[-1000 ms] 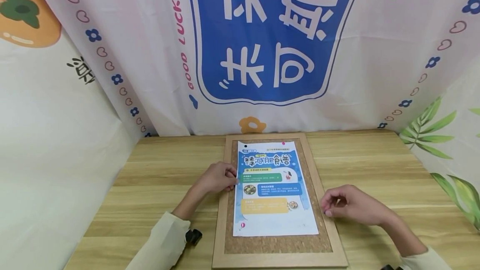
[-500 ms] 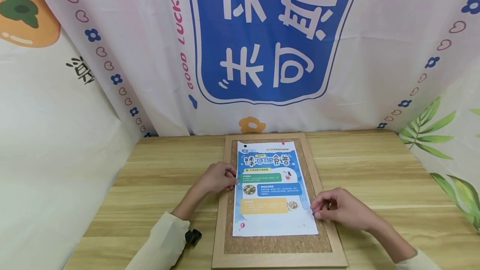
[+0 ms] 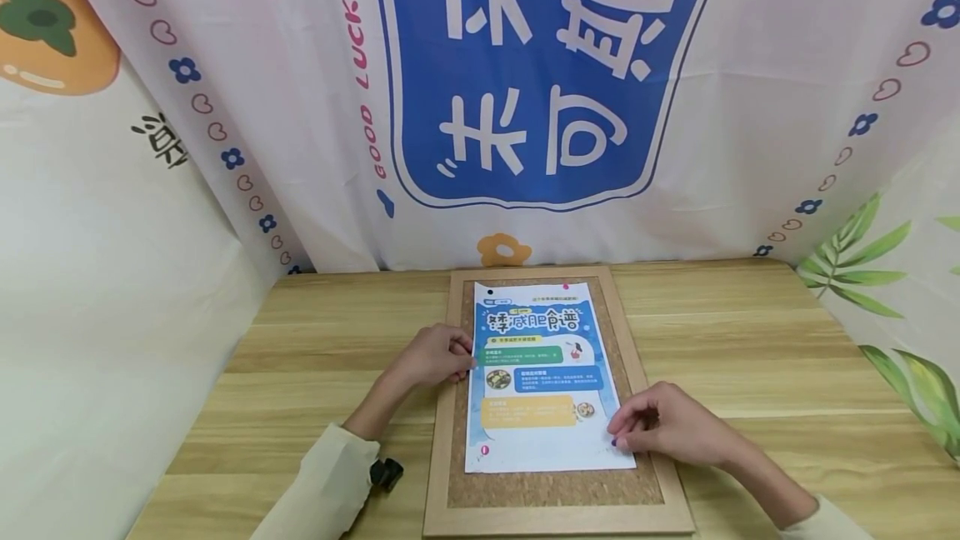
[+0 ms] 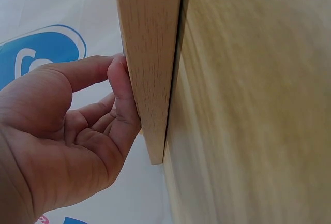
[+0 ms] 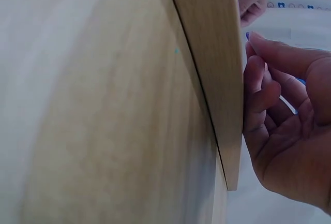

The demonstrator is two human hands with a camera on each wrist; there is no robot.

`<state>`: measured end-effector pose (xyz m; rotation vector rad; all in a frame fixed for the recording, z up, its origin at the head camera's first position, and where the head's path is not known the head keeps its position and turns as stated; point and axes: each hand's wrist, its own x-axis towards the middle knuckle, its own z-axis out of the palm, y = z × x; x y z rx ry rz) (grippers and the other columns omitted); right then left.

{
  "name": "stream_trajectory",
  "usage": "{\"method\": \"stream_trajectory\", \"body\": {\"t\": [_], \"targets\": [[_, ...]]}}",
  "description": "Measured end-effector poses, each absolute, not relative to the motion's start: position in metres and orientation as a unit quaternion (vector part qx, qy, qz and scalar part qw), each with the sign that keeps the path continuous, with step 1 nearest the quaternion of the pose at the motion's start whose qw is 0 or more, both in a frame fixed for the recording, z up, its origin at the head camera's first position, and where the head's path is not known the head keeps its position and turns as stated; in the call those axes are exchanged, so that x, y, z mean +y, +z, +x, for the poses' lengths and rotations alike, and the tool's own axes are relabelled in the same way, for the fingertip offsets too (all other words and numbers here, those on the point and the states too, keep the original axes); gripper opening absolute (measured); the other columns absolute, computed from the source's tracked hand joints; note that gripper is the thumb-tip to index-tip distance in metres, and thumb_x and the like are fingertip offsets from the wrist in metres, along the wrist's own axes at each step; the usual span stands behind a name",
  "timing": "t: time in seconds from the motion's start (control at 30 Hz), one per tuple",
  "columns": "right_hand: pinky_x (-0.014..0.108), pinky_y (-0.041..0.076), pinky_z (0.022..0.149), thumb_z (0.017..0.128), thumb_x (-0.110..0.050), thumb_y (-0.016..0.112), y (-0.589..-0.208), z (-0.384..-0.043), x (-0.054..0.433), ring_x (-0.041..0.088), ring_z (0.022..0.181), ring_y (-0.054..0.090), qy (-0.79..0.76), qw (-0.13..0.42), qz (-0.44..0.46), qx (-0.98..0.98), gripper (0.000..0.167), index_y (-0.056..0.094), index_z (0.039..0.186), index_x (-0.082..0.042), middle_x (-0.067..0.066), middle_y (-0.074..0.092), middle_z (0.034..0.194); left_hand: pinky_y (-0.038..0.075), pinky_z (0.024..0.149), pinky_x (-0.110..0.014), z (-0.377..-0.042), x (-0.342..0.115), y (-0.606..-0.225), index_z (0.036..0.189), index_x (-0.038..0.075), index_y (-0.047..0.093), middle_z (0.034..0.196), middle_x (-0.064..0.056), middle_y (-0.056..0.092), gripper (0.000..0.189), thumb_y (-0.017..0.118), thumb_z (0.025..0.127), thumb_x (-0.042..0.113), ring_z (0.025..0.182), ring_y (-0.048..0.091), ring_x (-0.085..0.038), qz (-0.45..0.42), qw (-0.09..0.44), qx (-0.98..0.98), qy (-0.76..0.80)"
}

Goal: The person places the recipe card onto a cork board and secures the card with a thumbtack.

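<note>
A printed sheet of paper (image 3: pixel 547 450) with blue, green and yellow blocks lies on a wood-framed cork board (image 3: pixel 555 490). A black push pin (image 3: pixel 491 292) and a pink push pin (image 3: pixel 566 287) sit at its top corners, with another pink push pin (image 3: pixel 484 450) at lower left. My left hand (image 3: pixel 435 354) pinches at the sheet's left edge, its knuckles over the frame. Over the lower right corner, my right hand (image 3: pixel 667 427) pinches a small purple push pin (image 3: pixel 615 442) between thumb and finger. Whether its point touches the paper cannot be seen.
The board lies on a wood-grain table (image 3: pixel 750 340). Behind it hangs a printed cloth (image 3: pixel 330 190) with a big blue panel, reaching the table's back edge. In the left wrist view the board's raised side frame (image 4: pixel 150 69) stands beside the fingers.
My right hand has moved left and slightly down from the board's right frame to the sheet's lower right corner, carrying the push pin. The left hand stays in place.
</note>
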<state>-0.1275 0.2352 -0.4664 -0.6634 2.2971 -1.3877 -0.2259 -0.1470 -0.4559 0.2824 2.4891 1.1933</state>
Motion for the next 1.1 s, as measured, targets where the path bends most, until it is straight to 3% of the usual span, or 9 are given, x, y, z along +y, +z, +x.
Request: {"method": "stream_trajectory", "body": {"t": [1.1], "targets": [[0.019,0.054,0.063,0.091,-0.012,0.084,-0.467,-0.134,0.218,0.0,0.069,0.061,-0.471,0.22,-0.265,0.812,0.004,0.082,0.093,-0.014,-0.004,0.077,0.081,0.058,0.062,-0.026,-0.224,-0.146,-0.454,0.103,0.001,0.073,0.084,-0.008,0.072,0.007,0.075,0.098,0.006,0.069,0.067,-0.016,0.091,0.185,0.882,0.423]]}}
